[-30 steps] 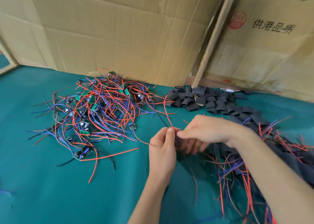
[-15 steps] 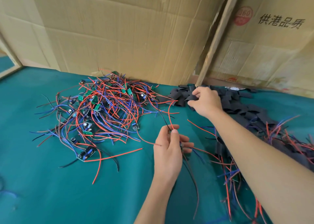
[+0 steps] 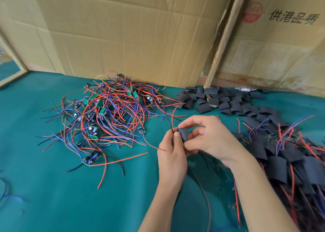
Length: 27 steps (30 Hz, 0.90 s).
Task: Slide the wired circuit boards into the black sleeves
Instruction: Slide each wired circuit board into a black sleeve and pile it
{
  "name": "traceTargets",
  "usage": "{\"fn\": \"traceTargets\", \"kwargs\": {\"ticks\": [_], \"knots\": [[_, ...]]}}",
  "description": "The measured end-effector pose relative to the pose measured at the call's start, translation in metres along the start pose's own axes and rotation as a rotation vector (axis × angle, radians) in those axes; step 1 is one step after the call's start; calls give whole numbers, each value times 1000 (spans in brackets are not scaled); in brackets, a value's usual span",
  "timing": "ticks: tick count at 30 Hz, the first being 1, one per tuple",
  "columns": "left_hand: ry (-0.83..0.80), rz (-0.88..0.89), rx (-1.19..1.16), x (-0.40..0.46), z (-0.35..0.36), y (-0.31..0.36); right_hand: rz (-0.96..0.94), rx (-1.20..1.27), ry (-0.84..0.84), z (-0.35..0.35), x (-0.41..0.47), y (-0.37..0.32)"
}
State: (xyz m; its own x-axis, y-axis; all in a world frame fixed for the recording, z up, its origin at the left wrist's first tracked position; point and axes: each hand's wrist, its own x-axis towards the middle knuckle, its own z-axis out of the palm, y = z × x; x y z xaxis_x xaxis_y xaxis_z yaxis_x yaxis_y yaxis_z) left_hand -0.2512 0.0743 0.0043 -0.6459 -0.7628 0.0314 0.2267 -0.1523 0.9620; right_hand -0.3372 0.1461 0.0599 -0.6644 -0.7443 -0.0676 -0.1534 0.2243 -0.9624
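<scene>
Sleeve at the wires, board not yet in

Your right hand [image 3: 209,140] pinches one black sleeve [image 3: 182,133] by its edges; your left hand [image 3: 171,154] is closed on the wires [image 3: 171,124] of a board, the board itself hidden behind your fingers. If you squeeze the sleeve flat, its mouth could close and the board may catch. Loose leads trailing to the pile [image 3: 109,112] on the worktop [image 3: 52,196] could snag and drag others along.

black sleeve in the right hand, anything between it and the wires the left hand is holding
Nothing visible. The small black sleeve, pinched by the right hand, sits right beside the thin red and black wires gripped by the left hand.
</scene>
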Motion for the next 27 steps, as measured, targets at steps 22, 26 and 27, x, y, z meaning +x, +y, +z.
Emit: {"fn": "traceTargets", "kwargs": {"ticks": [22,26,27], "knots": [[-141,1,-17,-2,0,1,-163,428,447,-27,-2,-2],[-172,14,24,-3,1,-1,-229,653,635,-25,-1,-9],[-175,19,34,-3,1,-2,-236,656,651,-21,0,-10]]}}
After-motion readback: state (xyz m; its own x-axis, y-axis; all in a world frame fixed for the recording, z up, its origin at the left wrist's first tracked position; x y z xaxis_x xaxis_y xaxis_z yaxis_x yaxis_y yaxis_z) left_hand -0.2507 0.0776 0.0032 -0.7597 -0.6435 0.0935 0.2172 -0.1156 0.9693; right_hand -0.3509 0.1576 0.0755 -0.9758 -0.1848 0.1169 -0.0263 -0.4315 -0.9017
